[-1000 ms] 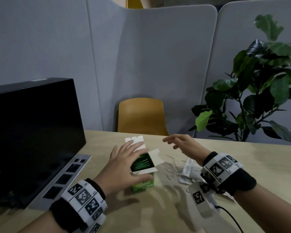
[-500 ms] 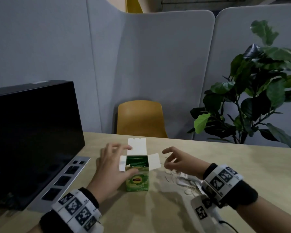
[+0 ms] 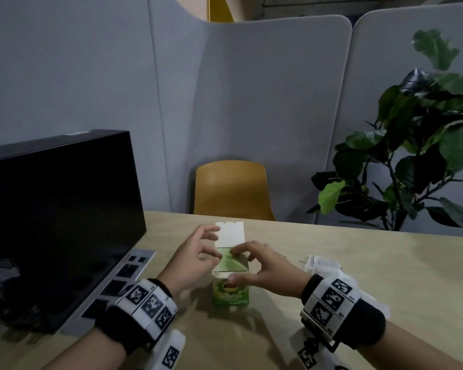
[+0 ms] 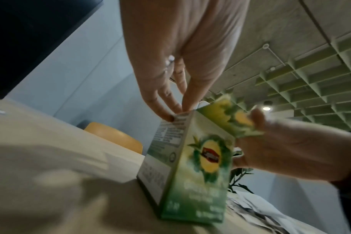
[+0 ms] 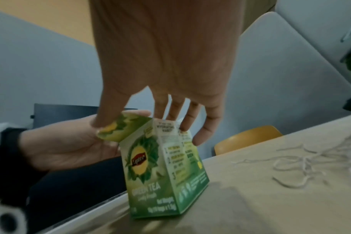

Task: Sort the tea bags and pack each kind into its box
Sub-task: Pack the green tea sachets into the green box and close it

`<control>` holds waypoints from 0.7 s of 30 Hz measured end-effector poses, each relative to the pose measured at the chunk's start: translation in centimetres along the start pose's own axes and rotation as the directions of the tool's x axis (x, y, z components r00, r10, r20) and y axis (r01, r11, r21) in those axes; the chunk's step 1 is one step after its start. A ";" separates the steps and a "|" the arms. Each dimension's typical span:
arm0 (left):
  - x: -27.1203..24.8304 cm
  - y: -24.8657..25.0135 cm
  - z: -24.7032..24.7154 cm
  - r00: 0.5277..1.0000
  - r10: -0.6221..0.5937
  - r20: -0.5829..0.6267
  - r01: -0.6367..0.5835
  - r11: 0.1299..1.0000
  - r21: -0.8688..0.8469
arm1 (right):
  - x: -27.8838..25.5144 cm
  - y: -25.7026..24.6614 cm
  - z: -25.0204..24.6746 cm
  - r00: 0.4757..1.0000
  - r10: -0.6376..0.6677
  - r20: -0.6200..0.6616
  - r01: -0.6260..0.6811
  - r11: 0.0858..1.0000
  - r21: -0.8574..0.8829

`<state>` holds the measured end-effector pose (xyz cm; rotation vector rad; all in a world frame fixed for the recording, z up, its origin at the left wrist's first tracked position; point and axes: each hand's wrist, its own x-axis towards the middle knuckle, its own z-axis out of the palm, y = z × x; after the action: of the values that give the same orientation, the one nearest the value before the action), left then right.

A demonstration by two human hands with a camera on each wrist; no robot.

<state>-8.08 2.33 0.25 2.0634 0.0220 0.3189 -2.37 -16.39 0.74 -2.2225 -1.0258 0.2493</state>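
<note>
A green tea box (image 3: 230,293) stands upright on the table near its front, seen too in the left wrist view (image 4: 200,174) and the right wrist view (image 5: 160,174). Its white-lined lid (image 3: 230,233) stands up at the back. The side flaps lie folded over the opening. My left hand (image 3: 198,256) touches the box's top left edge with its fingertips (image 4: 169,117). My right hand (image 3: 257,265) spans the top: fingers (image 5: 184,125) on the folded flaps, thumb on a green flap (image 5: 114,126) at the front. White tea bags (image 3: 322,264) with loose strings (image 5: 291,163) lie to the right.
An open laptop (image 3: 59,222) fills the table's left side, close to my left wrist. A yellow chair (image 3: 231,190) stands beyond the far edge, and a leafy plant (image 3: 412,156) at the back right. Grey partition panels close off the back.
The box's side flaps, spread out before, now lie folded over the opening. My right hand came from the tea bags onto the box top. My left hand shifted to the top left edge.
</note>
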 end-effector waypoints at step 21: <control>-1.8 1.5 -1.5 0.895 0.203 0.397 -0.314 0.919 0.238 | -1.2 -0.2 0.4 0.994 -0.060 -0.093 0.048 0.992 -0.119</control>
<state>-10.32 2.57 1.88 2.4021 -0.4674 0.0912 -3.50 -17.01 0.39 -2.2827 -1.0703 0.0590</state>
